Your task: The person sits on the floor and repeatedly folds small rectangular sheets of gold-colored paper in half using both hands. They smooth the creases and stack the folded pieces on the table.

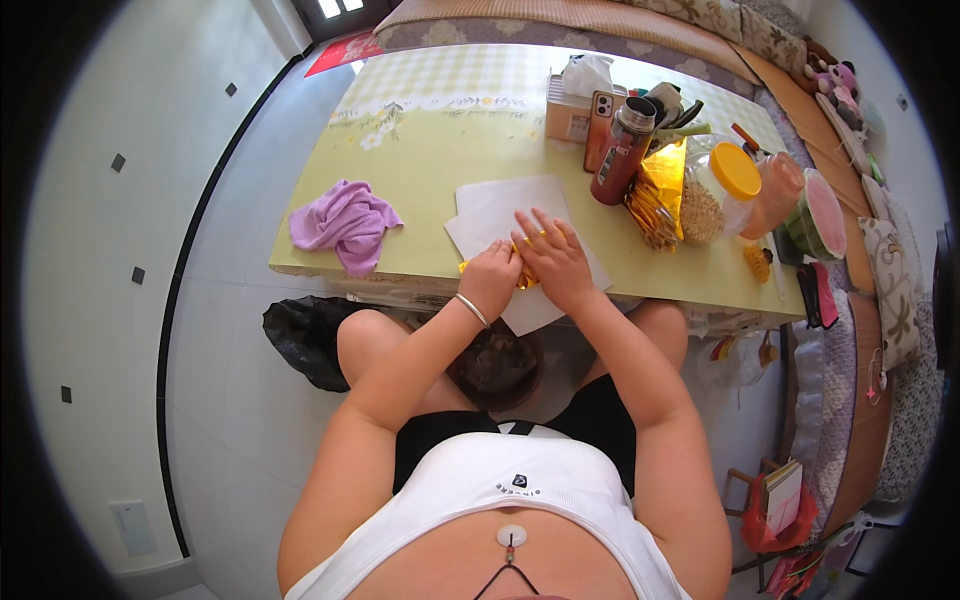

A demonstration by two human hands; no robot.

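Note:
White paper sheets [500,195] lie overlapped at the table's near edge, one corner hanging over it. On them is a piece of shiny gold foil [527,281], mostly covered by my two hands. My left hand [490,278], with a silver bangle at the wrist, is closed with its fingers curled on the foil. Close against it, my right hand [556,264] reaches over the foil from the right, its fingers stretched out and apart. How the foil is shaped under the hands cannot be made out.
A crumpled purple cloth [346,222] lies to the left. At the right stand a dark red flask [621,155], a phone [599,128], a tissue box [566,112], gold foil packs [660,195] and a yellow-lidded jar [708,205]. A dark bin [498,370] sits between my legs.

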